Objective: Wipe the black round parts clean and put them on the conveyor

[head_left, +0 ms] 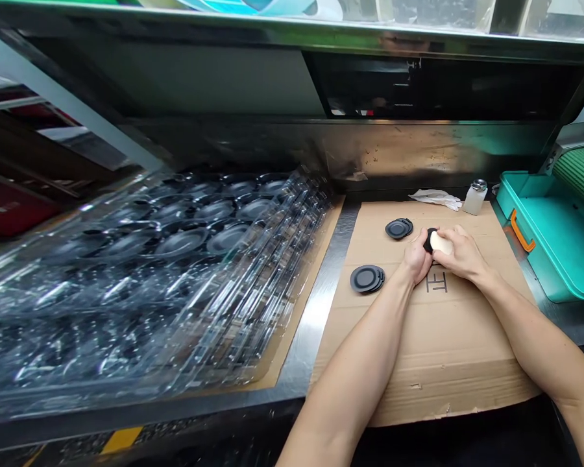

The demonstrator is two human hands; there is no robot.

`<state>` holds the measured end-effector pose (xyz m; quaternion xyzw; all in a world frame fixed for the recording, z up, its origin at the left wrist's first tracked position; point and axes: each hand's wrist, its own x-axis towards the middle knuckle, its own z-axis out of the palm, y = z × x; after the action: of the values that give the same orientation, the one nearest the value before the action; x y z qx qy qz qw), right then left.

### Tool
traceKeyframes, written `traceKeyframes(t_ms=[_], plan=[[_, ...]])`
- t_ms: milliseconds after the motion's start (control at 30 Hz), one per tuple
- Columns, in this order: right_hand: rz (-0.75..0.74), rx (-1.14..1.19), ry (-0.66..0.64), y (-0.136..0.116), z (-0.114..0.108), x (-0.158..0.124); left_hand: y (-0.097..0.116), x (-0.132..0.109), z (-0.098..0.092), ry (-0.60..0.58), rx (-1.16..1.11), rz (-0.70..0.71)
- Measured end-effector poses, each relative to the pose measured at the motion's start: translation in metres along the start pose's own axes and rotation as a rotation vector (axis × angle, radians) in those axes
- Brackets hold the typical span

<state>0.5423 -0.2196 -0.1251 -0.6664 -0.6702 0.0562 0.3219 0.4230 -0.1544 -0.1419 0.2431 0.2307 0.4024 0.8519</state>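
The left hand [417, 259] grips a small black rounded piece [428, 240], apparently plastic, above a brown corrugated cardboard sheet [448, 350] on the grey metal tabletop [320, 314]; the right hand [461, 253] pinches a cream-coloured rounded pad [440, 243] against the piece. The piece is probably light, stiff and slightly slippery, best held by its rim; the pad, likely softer, suits a fingertip grip.

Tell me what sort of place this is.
Probably a factory workstation: clear plastic trays full of matching dark round pieces are stacked on a metal bench, and a cardboard sheet lies beside them as a work surface.
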Motion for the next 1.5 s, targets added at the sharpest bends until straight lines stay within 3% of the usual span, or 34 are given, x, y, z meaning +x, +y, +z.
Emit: traceKeyframes(t_ms=[233, 433, 600, 733, 900, 1000, 1133, 1267, 1367, 1500], plan=[[-0.164, -0.057, -0.256, 0.004, -0.021, 0.002, -0.001, 0.001, -0.007, 0.014, 0.009, -0.036], [-0.094, -0.169, -0.157, 0.002, -0.025, -0.001, -0.007, 0.006, -0.011, 0.011, 0.070, -0.014], [-0.176, -0.122, -0.337, -0.002, -0.029, 0.001, -0.006, 0.004, -0.009, -0.011, 0.031, -0.041], [-0.044, -0.168, -0.174, 0.008, -0.030, 0.000, -0.003, 0.001, -0.005, 0.044, 0.073, -0.048], [-0.106, 0.005, -0.097, 0.010, -0.010, 0.000, -0.001, 0.002, -0.004, 0.029, 0.022, -0.069], [-0.025, -0.019, 0.018, 0.010, -0.001, 0.002, -0.001, 0.003, -0.004, 0.062, 0.001, -0.073], [-0.050, -0.016, -0.026, 0.009, 0.001, 0.003, -0.002, 0.004, -0.003, 0.079, -0.013, -0.059], [0.023, -0.050, 0.036, 0.005, 0.003, 0.002, -0.002, 0.003, -0.002, 0.094, -0.014, -0.060], [-0.016, -0.014, 0.020, 0.004, 0.005, 0.002, -0.002, 0.002, -0.001, 0.084, 0.003, -0.073], [0.018, 0.016, 0.101, 0.008, 0.007, 0.008, -0.002, 0.000, 0.001, 0.066, 0.045, -0.056]])
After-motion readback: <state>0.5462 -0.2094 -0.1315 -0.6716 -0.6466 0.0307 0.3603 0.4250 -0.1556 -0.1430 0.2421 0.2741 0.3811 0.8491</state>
